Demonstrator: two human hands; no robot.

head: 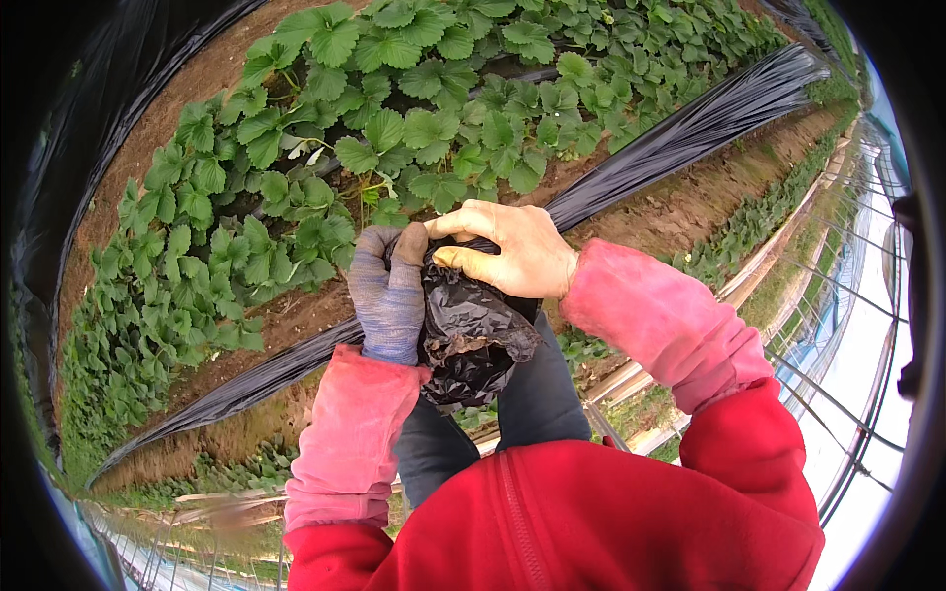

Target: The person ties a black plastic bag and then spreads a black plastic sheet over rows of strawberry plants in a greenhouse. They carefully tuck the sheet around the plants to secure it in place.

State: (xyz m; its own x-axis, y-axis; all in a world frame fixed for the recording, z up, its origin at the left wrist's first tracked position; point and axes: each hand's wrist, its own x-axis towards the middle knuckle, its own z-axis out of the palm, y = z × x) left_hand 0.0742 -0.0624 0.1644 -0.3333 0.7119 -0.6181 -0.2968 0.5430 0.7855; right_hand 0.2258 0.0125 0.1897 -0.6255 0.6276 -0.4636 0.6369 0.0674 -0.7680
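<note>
A crumpled sheet of thin black plastic film (473,325) hangs from both hands in front of my legs. Brown soil cakes a torn, ragged edge near its lower part. My left hand (388,295), in a worn grey-blue knit glove with a browned thumb, pinches the film's upper left side. From the right, my right hand (502,247) bends over the top edge, its thumb and fingers gripping the plastic. The hands almost touch at the fingertips. Behind them runs a long bunched strip of black mulch film (665,148); whether it joins the held piece is hidden.
Leafy strawberry plants (436,111) fill the bed beyond my hands. Bare soil (709,185) slopes along the near side of the strip. More black film (81,148) lies at the far left. Metal greenhouse tubing (850,288) and clear sheeting curve along the right.
</note>
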